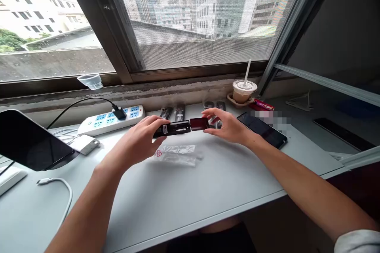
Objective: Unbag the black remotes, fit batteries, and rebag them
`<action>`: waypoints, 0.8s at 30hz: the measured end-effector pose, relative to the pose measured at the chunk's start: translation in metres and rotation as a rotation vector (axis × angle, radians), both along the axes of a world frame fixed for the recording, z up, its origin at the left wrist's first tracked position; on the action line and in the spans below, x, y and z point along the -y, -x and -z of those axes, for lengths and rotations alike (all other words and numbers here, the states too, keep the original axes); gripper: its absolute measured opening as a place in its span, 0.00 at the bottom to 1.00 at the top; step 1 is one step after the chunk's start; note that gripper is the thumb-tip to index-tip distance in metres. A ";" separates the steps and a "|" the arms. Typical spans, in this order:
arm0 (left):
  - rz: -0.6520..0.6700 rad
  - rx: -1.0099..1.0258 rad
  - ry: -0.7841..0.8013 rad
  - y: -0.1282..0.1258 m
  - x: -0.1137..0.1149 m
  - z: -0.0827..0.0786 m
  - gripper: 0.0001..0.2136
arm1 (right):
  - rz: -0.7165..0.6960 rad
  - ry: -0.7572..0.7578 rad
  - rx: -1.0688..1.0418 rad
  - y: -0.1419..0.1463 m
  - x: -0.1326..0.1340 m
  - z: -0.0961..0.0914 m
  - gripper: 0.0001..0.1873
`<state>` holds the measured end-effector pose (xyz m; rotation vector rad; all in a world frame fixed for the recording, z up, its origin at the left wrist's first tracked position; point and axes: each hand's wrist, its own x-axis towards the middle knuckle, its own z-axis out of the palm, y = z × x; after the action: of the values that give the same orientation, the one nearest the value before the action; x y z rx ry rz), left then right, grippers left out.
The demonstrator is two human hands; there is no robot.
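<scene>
Can make out a small white label (165, 129) on the black device (177, 127), with print too fine to read, and a few pale marks farther along its face. Can also see a red printed mark on the clear plastic bag (179, 155) (illegible, what with the creases and glare), plus lettering, equally unreadable, on the red packet (263, 105) beyond the tablet (264, 130).

Find the front edge of the surface (192, 189) running slantwise below the forearms, with room for moving between it and the bag. Meet limits at the back in the window frame (190, 73) and the dark wrapped pieces (179, 113), at the left in the power strip (97, 121) and white adapter (86, 144), at the right in the tablet and the lidded cup (242, 95).

Hold the black device by its left end in the left hand (144, 138), closed narrowly with thumb nearer and forefinger beyond. Pinch the dark red piece (198, 124) by its right end in the right hand (224, 126), likewise between thumb and forefinger. Meet almost in line, end to end, between both hands; cannot tell whether touching or just apart.
</scene>
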<state>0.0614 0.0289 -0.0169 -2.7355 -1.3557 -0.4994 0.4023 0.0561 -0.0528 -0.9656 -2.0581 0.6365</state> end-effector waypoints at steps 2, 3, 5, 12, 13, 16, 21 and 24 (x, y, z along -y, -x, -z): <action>0.006 0.009 0.007 0.000 0.000 0.000 0.19 | 0.009 -0.010 0.023 0.000 0.001 0.000 0.30; 0.008 0.014 0.009 0.000 0.001 0.000 0.19 | 0.010 -0.018 0.027 0.000 0.000 0.000 0.31; 0.008 0.020 0.015 0.000 0.001 -0.001 0.19 | 0.002 -0.042 0.027 0.000 0.000 0.001 0.32; 0.008 0.025 0.028 -0.002 0.002 -0.001 0.19 | -0.046 -0.090 0.033 -0.001 -0.001 0.002 0.30; 0.009 0.026 0.026 -0.003 0.002 -0.001 0.18 | -0.048 -0.099 0.036 -0.001 0.000 0.001 0.30; 0.008 0.024 0.021 -0.004 0.001 0.000 0.18 | -0.055 -0.120 0.053 -0.001 -0.001 0.002 0.30; 0.009 0.019 0.018 -0.003 0.000 0.001 0.18 | -0.050 -0.140 0.075 -0.002 -0.002 0.004 0.32; 0.004 0.020 0.011 -0.002 0.000 0.001 0.18 | -0.048 -0.138 0.081 -0.002 -0.003 0.005 0.32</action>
<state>0.0634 0.0293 -0.0183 -2.7499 -1.3610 -0.5220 0.4042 0.0588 -0.0578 -0.8776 -2.1717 0.4796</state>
